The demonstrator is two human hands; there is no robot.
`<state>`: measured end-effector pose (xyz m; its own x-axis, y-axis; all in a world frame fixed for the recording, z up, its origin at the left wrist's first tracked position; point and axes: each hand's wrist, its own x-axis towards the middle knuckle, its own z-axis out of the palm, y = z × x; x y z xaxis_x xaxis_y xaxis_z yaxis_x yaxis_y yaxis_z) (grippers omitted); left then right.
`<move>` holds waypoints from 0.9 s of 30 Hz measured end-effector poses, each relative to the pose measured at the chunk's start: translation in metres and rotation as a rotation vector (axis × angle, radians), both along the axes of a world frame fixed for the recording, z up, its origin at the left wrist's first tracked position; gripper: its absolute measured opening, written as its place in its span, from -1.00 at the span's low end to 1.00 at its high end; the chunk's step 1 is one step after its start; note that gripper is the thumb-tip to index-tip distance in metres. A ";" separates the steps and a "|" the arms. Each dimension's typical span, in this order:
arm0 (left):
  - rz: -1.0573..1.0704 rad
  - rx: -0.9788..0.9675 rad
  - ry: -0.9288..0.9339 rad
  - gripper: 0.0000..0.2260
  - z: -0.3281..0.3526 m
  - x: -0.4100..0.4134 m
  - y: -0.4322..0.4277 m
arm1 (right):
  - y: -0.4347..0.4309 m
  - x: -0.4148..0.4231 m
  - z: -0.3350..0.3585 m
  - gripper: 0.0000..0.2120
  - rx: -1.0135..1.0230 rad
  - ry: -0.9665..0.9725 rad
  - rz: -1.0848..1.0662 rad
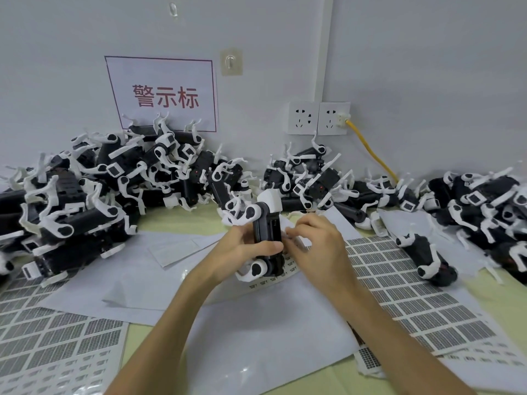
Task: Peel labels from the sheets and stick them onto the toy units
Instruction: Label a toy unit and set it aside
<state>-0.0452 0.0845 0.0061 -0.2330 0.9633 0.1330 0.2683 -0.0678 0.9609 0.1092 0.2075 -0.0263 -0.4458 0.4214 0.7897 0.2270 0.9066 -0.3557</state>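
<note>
Over the sheets (399,280), left hand (242,249) grips a toy unit (266,226); right hand (319,246) touches it, grasp hidden.

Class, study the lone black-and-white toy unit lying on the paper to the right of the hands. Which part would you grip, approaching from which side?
Probably the black body of the lone toy unit, at mid-length, coming from above with fingers across its narrow width. The thin white legs splay from both ends and could snag. The left hand grips the held unit likewise.
</note>
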 end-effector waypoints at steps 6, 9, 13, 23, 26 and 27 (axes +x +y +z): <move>0.023 0.024 0.012 -0.57 -0.003 0.001 0.003 | 0.003 -0.003 -0.004 -0.94 -0.090 0.054 0.079; 0.032 0.021 0.031 -0.63 -0.002 -0.001 0.003 | 0.005 -0.004 -0.006 -0.92 -0.110 0.083 0.108; 0.019 0.017 0.040 -0.66 -0.002 0.000 0.003 | 0.007 -0.004 -0.007 -0.92 -0.121 0.094 0.108; 0.076 -0.009 -0.064 -0.59 -0.002 -0.006 0.006 | 0.007 0.003 0.000 -0.86 -0.185 0.175 0.027; 0.119 0.011 -0.101 -0.58 -0.003 -0.008 0.007 | 0.007 0.005 0.003 -0.92 -0.208 0.220 0.048; 0.123 0.033 -0.118 -0.58 -0.003 -0.009 0.007 | 0.006 0.005 0.004 -0.94 -0.217 0.228 0.056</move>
